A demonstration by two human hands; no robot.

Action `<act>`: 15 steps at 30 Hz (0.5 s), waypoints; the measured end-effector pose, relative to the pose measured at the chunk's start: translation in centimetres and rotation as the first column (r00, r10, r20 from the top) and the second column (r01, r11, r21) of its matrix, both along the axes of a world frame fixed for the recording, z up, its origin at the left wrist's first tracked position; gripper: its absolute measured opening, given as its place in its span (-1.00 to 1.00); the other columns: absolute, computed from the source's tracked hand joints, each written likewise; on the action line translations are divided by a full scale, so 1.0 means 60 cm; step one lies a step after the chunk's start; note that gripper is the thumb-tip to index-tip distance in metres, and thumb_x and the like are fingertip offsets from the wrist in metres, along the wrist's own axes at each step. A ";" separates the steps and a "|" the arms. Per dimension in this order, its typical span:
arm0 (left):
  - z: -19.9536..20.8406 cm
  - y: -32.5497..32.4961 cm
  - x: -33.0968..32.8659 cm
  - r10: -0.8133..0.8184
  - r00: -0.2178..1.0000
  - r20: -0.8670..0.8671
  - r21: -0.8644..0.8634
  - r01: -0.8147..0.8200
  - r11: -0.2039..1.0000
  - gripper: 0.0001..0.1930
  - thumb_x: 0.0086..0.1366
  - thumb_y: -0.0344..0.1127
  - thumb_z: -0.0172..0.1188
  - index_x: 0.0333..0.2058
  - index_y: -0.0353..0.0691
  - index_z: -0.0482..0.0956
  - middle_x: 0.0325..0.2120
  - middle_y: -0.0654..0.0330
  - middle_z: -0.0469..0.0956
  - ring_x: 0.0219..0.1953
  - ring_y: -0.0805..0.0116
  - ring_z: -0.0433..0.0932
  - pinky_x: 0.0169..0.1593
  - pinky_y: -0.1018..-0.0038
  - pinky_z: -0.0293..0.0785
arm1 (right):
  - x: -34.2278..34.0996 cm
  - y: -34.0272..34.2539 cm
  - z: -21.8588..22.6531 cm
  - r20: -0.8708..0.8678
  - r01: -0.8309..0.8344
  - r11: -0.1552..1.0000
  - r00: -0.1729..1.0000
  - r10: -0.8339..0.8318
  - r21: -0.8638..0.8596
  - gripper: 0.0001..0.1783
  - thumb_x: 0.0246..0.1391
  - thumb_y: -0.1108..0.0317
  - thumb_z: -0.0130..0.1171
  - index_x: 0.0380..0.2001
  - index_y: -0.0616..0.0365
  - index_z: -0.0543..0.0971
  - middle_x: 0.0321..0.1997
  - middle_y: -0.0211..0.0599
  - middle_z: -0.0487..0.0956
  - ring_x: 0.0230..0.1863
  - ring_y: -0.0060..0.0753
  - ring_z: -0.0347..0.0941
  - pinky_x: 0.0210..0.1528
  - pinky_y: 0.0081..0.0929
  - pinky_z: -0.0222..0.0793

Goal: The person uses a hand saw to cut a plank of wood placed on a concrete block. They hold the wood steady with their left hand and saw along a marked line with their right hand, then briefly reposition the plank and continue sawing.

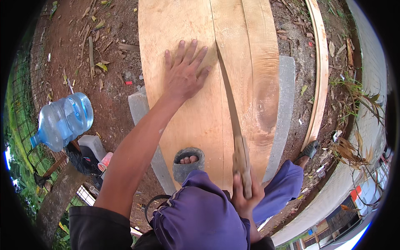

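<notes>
A wide, pale wooden board [179,121] stretches away in front of me, marked by lengthwise lines or cuts. My left hand [185,75] lies flat on its left half, fingers spread. My right hand [246,193] is closed round the wooden handle of a handsaw [230,100], near the board's close end. The saw's narrow blade points away, its tip meeting the line that runs up the board; how deep the blade sits I cannot tell. My foot in a dark sandal [188,170] presses on the board between my arms.
Grey blocks [286,83] show beneath both sides of the board. A long thin wooden strip [320,62] lies on the ground at right, beside a pale wall [373,54]. At left are a large clear blue water jug [66,121], a dark bag [83,160] and a wire fence [31,96].
</notes>
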State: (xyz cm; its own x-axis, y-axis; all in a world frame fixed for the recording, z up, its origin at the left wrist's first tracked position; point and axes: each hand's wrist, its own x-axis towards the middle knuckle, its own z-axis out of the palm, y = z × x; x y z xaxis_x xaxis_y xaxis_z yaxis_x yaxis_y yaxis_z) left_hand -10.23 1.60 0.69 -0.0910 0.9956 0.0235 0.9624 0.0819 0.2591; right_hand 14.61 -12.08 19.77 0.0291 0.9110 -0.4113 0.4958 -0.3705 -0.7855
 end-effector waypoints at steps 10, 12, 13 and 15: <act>0.008 0.014 0.007 -0.016 0.999 -0.033 -0.041 0.015 0.999 -0.38 0.50 0.13 -0.01 0.47 0.22 0.23 0.51 0.19 0.12 0.56 -0.01 -0.04 0.50 -0.26 -0.22 | -0.122 0.231 -0.119 -0.084 0.007 0.999 0.996 -0.010 -0.035 -0.71 0.30 0.40 0.23 0.03 0.31 0.63 -0.55 -0.40 0.44 -0.51 -0.67 0.25 -0.47 -0.48 0.28; -0.004 -0.004 0.002 -0.014 0.999 -0.044 -0.007 0.014 1.000 -0.39 0.51 0.14 -0.03 0.46 0.21 0.25 0.51 0.19 0.13 0.56 -0.02 -0.02 0.50 -0.27 -0.20 | -0.104 0.182 -0.105 -0.049 0.017 0.999 0.999 -0.016 0.031 -0.68 0.29 0.41 0.24 0.05 0.35 0.62 -0.50 -0.36 0.51 -0.49 -0.67 0.32 -0.44 -0.48 0.34; -0.013 -0.006 -0.005 -0.002 0.999 -0.050 0.020 0.003 1.000 -0.39 0.51 0.15 -0.03 0.46 0.21 0.26 0.51 0.20 0.13 0.56 -0.02 -0.02 0.50 -0.27 -0.19 | -0.082 0.130 -0.080 -0.034 0.029 0.997 0.999 -0.027 0.067 -0.65 0.28 0.44 0.25 0.07 0.38 0.60 -0.43 -0.31 0.57 -0.45 -0.65 0.39 -0.39 -0.50 0.38; -0.012 -0.004 -0.004 -0.003 1.000 -0.031 0.037 0.004 0.999 -0.40 0.51 0.15 -0.03 0.45 0.21 0.28 0.51 0.19 0.13 0.55 -0.03 0.00 0.49 -0.28 -0.17 | -0.012 0.000 -0.005 0.012 0.035 0.997 0.999 -0.036 0.063 -0.59 0.24 0.48 0.27 0.12 0.45 0.58 -0.30 -0.19 0.69 -0.36 -0.62 0.52 -0.30 -0.56 0.47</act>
